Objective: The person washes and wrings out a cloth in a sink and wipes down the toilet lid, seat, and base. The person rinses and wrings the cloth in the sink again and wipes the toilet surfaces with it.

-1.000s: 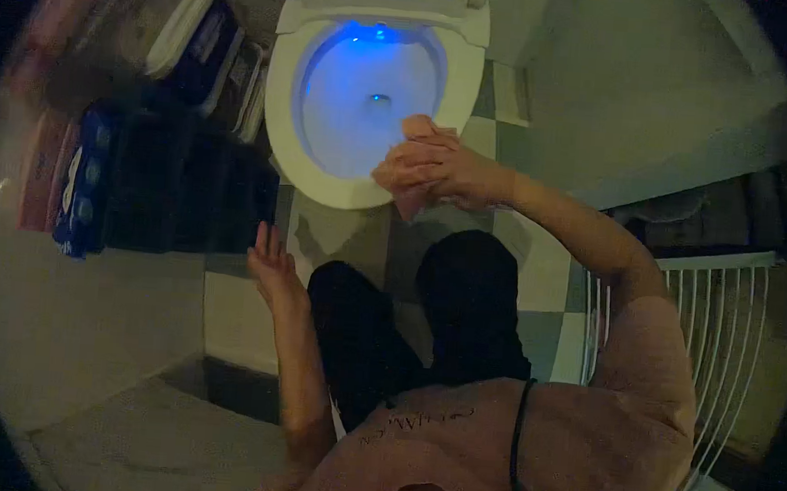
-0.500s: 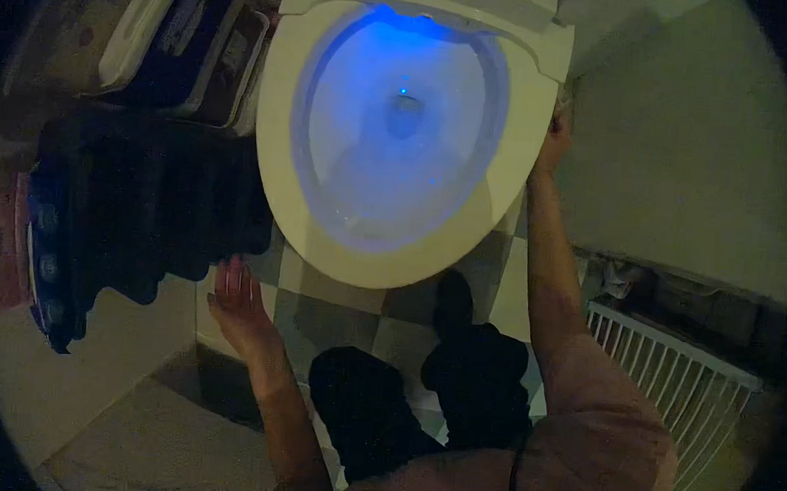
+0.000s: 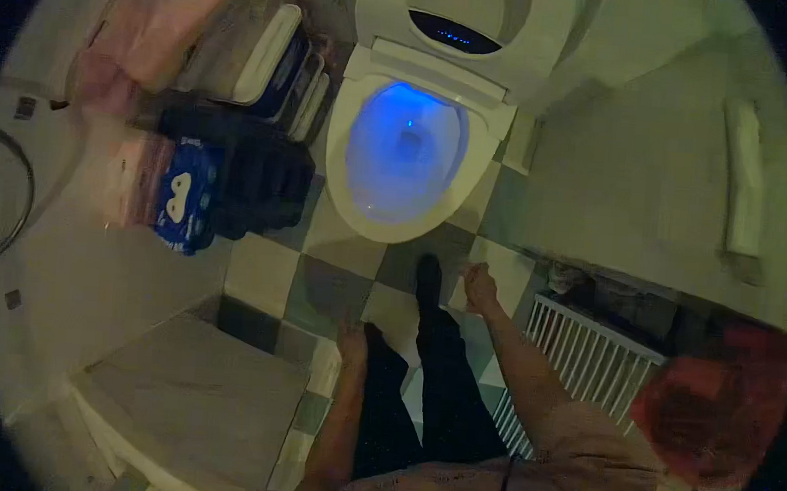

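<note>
Checkered floor (image 3: 259, 271), toilet (image 3: 475, 165) ahead; right hand (image 3: 480, 290) fingers loosely curled, grip unclear; left hand (image 3: 352, 341) blurred, finger gap unclear.

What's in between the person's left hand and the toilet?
Just bare floor tiles, some light and some dark. The head view shows nothing lying on them between the left hand and the toilet.

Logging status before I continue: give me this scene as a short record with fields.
Toilet: open, bowl lit blue
Right hand: above floor, apart from toilet; fingers curled, contents unclear
Left hand: near left leg, blurred; nothing visibly held
Left side: blue pack beside pink pack
Right side: white slatted rack, red item
Floor: checkered tiles
</note>
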Tool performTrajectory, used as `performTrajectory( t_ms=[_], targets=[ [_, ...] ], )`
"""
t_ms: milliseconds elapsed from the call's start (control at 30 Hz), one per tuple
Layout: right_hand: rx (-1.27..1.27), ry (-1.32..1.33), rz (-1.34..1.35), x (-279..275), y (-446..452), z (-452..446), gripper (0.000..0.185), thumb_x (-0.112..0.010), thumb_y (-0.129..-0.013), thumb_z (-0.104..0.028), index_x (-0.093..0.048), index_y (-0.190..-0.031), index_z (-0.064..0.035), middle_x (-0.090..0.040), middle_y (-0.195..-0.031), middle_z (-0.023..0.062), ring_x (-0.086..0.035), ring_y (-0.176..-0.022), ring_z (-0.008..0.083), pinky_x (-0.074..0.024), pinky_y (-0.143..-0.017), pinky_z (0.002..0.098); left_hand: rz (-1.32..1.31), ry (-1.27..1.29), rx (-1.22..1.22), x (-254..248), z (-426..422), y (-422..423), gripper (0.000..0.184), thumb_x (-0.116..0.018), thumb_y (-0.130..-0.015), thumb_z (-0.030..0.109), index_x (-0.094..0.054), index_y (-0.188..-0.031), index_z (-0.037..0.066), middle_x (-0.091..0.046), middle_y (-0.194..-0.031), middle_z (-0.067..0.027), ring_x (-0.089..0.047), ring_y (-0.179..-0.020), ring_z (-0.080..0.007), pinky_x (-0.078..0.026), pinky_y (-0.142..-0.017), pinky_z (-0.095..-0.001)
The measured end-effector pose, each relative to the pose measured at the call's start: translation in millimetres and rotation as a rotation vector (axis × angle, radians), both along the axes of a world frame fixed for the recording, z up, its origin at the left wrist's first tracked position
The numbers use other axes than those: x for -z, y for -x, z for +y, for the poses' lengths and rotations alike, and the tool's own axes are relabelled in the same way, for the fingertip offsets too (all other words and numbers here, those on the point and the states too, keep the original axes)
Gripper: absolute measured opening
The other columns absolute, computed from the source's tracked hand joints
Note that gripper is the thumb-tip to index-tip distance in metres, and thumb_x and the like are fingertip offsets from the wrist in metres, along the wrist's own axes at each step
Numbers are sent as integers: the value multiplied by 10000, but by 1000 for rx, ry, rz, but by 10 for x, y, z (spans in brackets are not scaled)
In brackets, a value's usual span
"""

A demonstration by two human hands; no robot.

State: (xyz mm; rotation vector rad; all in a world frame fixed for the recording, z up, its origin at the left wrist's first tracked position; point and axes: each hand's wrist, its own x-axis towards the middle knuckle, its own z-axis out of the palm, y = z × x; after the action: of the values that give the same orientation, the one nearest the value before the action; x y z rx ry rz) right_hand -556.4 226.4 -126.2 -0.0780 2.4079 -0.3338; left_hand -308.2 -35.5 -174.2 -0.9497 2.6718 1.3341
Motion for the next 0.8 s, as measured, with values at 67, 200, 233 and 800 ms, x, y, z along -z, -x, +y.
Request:
performTrajectory(
  t_ms=[67, 200, 233, 800],
  targets=[
    [172, 214, 173, -593, -353, -104, 383, -494, -927, -331, -504, -1087, 17, -583, -1005, 163, -585, -877, 254, -464, -746, 363, -371, -480, -71, -1885, 162, 672, 462, -516, -936, 289, -427, -1338, 80, -405, -1368, -188, -401, -1253, -352, -376, -996, -478],
    [566, 449, 32, -1786, -1047, -417, 449, -480, -936, -397, -488, -1123, 11, -578, -1037, 152, -582, -887, 216, -456, -734, 354, -100, -325, 250, -3090, 486, 257, 605, -647, -857, 288, -380, -1381, 142, -325, -1419, -197, -307, -1312, -367, -386, -996, -476],
    [696, 580, -169, -2249, -1166, -533, 472, -449, -942, -434, -500, -1145, -12, -573, -1069, 127, -577, -890, 208, -457, -742, 359, -4, -378, 307, -3429, 514, 212, 624, -641, -865, 284, -349, -1402, 163, -287, -1445, -188, -232, -1358, -359, -393, -999, -460],
    [-724, 819, -553, -5092, -3067, -1898, 331, -621, -881, -199, -533, -1150, -28, -622, -952, 114, -604, -806, 172, -485, -680, 314, 419, -529, -517, -5238, -118, -2548, 143, -533, -939, 155, -525, -1026, 41, -583, -913, -82, -571, -843, -158, -480, -795, -305]
  ],
)
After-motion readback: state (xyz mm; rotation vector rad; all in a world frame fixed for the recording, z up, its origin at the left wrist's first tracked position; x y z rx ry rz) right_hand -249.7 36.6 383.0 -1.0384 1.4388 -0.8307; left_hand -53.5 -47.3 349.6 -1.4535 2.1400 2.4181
